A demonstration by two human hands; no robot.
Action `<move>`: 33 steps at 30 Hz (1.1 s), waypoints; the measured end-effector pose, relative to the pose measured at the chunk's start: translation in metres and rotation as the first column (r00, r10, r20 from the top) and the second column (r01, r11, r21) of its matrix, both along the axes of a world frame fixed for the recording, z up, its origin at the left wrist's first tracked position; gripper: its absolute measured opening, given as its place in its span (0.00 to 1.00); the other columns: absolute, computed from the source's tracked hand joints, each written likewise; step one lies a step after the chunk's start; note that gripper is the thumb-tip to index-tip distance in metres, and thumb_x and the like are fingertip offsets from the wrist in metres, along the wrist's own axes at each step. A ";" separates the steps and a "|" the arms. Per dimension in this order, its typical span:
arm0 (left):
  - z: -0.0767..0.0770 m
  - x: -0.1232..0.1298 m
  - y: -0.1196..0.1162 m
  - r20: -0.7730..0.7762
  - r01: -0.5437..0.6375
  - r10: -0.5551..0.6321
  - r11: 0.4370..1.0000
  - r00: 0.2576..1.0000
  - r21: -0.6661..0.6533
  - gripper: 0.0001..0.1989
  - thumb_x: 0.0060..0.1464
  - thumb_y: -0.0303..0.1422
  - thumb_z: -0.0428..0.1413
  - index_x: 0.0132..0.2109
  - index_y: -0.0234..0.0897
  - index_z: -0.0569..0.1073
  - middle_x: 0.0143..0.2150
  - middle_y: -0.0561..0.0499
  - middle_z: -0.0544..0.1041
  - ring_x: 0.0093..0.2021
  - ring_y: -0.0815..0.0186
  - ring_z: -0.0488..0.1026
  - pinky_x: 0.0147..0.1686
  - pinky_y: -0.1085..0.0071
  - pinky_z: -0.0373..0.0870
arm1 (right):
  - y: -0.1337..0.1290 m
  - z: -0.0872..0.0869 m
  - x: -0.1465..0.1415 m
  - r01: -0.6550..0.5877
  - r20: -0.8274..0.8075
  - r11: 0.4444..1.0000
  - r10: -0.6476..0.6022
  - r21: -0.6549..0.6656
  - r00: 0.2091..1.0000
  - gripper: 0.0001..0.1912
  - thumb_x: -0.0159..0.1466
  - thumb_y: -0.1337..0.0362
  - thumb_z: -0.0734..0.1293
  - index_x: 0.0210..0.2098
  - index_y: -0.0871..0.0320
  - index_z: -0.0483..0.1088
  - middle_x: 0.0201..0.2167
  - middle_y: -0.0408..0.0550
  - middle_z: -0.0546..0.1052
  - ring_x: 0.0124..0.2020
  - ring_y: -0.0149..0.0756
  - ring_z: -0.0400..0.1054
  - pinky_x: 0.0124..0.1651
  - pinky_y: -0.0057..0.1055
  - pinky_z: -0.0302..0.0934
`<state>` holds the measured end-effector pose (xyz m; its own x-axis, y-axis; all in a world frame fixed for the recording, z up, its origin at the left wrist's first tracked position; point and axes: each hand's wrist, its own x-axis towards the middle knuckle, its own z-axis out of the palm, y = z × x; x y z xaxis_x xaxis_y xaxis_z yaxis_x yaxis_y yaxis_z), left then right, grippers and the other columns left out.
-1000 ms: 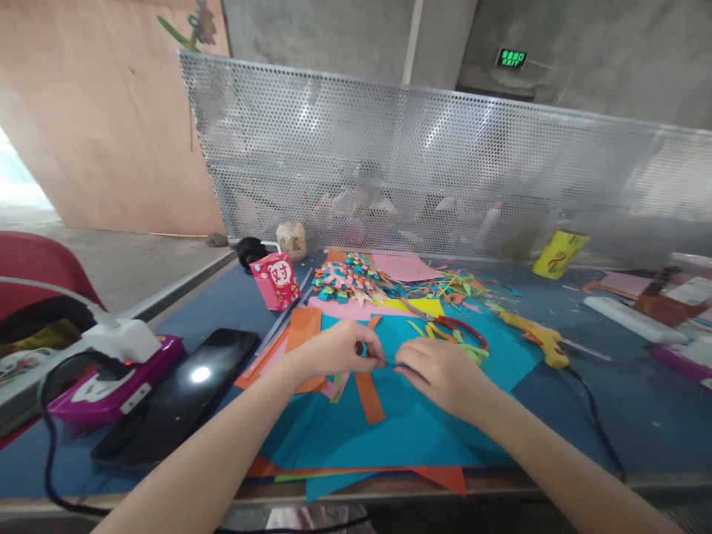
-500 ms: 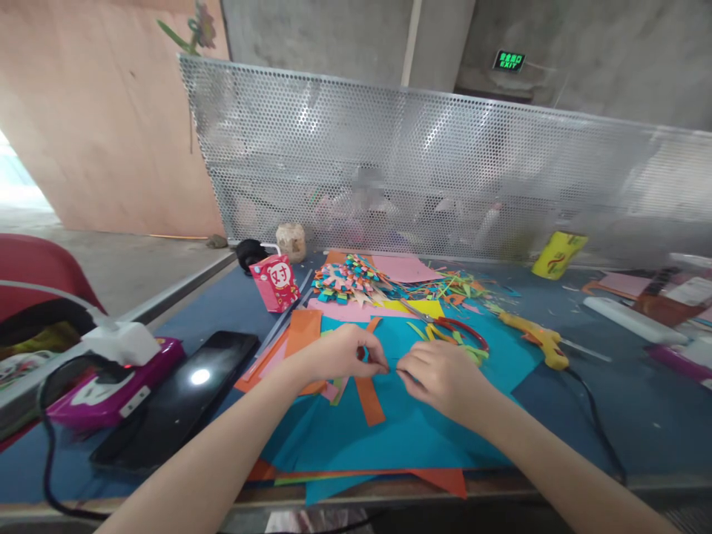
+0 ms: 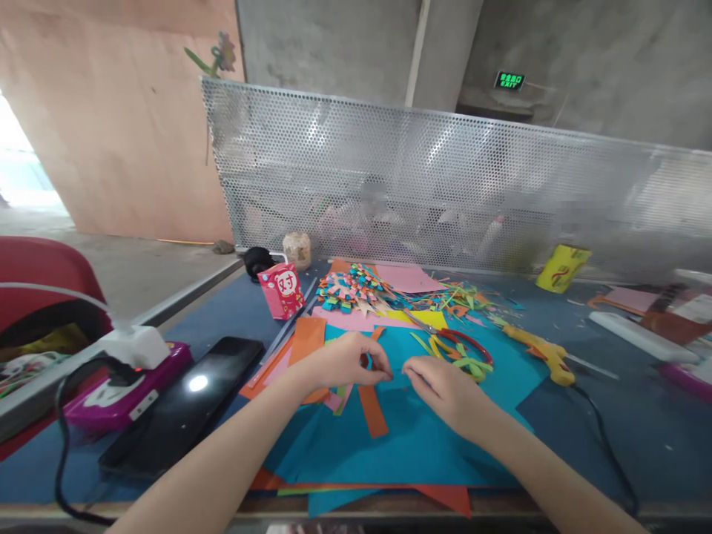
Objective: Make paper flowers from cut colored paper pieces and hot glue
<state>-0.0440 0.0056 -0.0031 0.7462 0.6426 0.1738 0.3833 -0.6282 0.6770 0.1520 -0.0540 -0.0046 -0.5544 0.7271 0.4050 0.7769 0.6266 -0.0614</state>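
Note:
Over a large blue paper sheet [image 3: 434, 452], both hands face each other with a small gap between their fingertips. The fingers of my left hand [image 3: 356, 360] are curled into a pinch; whatever sits in them is too small to make out. Beneath that hand an orange paper strip [image 3: 374, 411] lies on the blue sheet. My right hand [image 3: 445, 389] is pinched too, thumb against forefinger, and its contents are hidden. Just beyond it lie red-handled scissors [image 3: 472, 345] among green and yellow paper strips [image 3: 470, 363].
Fringed colourful paper pieces [image 3: 356, 285] are heaped at the back. A yellow glue gun [image 3: 542, 352] lies right, its cord trailing forward. To the left are a black phone [image 3: 183, 408], a purple power strip [image 3: 127, 393] and a pink drink carton [image 3: 282, 291]. A perforated metal screen [image 3: 445, 178] closes the back.
The whole view has shifted slightly, with the scene sitting lower and a little to the right. Both hands keep their pinch, and the right wrist seems slightly turned.

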 end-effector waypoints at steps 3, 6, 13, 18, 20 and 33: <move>0.000 0.000 0.000 0.013 -0.003 0.003 1.000 1.000 0.001 0.06 0.45 0.30 0.56 0.31 0.35 0.76 0.29 0.53 0.76 0.27 0.72 0.67 0.27 0.79 0.61 | -0.002 0.002 0.002 -0.038 -0.149 0.984 0.012 -0.176 0.989 0.06 0.62 0.66 0.59 0.33 0.56 0.67 0.31 0.44 0.75 0.33 0.32 0.68 0.34 0.25 0.59; 0.003 0.001 -0.003 0.033 0.001 -0.001 1.000 0.999 -0.008 0.08 0.48 0.33 0.54 0.33 0.35 0.75 0.30 0.52 0.76 0.28 0.72 0.68 0.28 0.79 0.62 | -0.001 0.001 0.002 -0.052 -0.209 0.981 0.013 -0.184 0.978 0.04 0.58 0.68 0.62 0.32 0.56 0.69 0.31 0.43 0.75 0.34 0.33 0.68 0.37 0.27 0.59; 0.000 0.005 -0.003 0.075 -0.041 0.047 0.995 0.996 -0.087 0.13 0.42 0.37 0.60 0.36 0.35 0.74 0.31 0.53 0.74 0.29 0.71 0.67 0.29 0.77 0.63 | 0.003 0.000 -0.001 0.031 -0.305 0.984 -0.085 -0.178 0.949 0.06 0.57 0.71 0.62 0.27 0.57 0.69 0.27 0.42 0.75 0.30 0.32 0.68 0.33 0.26 0.59; -0.001 0.004 0.000 0.049 -0.047 0.051 0.996 0.998 -0.082 0.10 0.43 0.36 0.58 0.33 0.33 0.74 0.28 0.53 0.73 0.27 0.71 0.66 0.26 0.77 0.61 | 0.004 -0.001 0.000 0.029 -0.128 0.997 -0.020 0.066 0.992 0.04 0.56 0.70 0.64 0.31 0.57 0.69 0.31 0.46 0.75 0.33 0.36 0.68 0.37 0.31 0.57; 0.001 0.003 -0.001 0.031 -0.034 0.036 0.996 0.999 -0.078 0.08 0.45 0.33 0.56 0.31 0.33 0.75 0.27 0.53 0.73 0.25 0.72 0.65 0.25 0.78 0.60 | 0.003 0.000 0.000 0.015 -0.016 0.990 -0.012 0.144 1.000 0.04 0.57 0.69 0.64 0.33 0.57 0.68 0.32 0.47 0.75 0.34 0.37 0.67 0.37 0.33 0.55; -0.001 0.000 0.002 0.051 -0.040 0.046 0.994 0.998 -0.103 0.13 0.41 0.26 0.50 0.34 0.32 0.76 0.21 0.56 0.69 0.22 0.74 0.58 0.21 0.78 0.55 | 0.004 0.004 -0.008 0.045 0.041 0.986 -0.052 0.159 0.998 0.02 0.59 0.67 0.63 0.31 0.57 0.68 0.30 0.44 0.75 0.33 0.36 0.66 0.36 0.32 0.51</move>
<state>-0.0441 0.0075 -0.0039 0.7091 0.6901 0.1444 0.3702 -0.5388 0.7568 0.1444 -0.0503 -0.0004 -0.5403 0.6824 0.4923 0.8062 0.5874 0.0706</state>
